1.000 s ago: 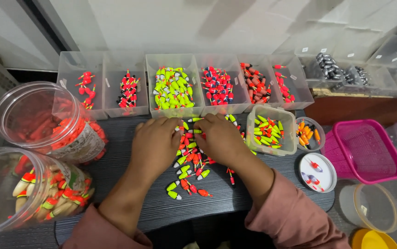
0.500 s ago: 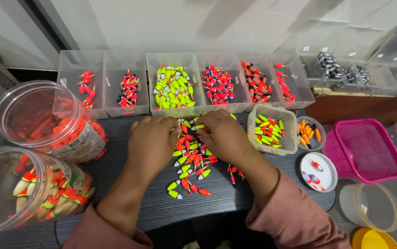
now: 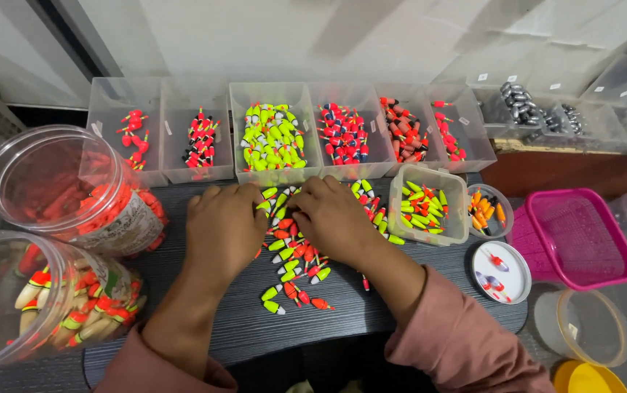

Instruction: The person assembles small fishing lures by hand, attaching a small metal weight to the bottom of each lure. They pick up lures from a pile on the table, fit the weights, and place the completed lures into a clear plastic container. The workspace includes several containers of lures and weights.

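Both hands rest palm-down on a loose pile of small fishing floats (image 3: 295, 269) at the middle of the dark counter (image 3: 211, 320). Left hand (image 3: 222, 225) lies at 9 o'clock of the pile, fingers curled onto the floats; right hand (image 3: 331, 215) sits at 3 o'clock, fingertips pressed among them. Whether either hand pinches a float, I cannot tell.

Behind the pile, at 12 o'clock, stands a row of 6 clear sorting bins (image 3: 273, 138). 2 big clear jars (image 3: 58, 189) lie at 9 o'clock, a small tub of yellow-green floats (image 3: 426, 204) at 3 o'clock.

Risk, as I judge it: a sweeping finger could flick floats off the counter's front edge, or mix colours in a bin.

Compared with 0.5 seconds earlier, the hands have drawn closer together.
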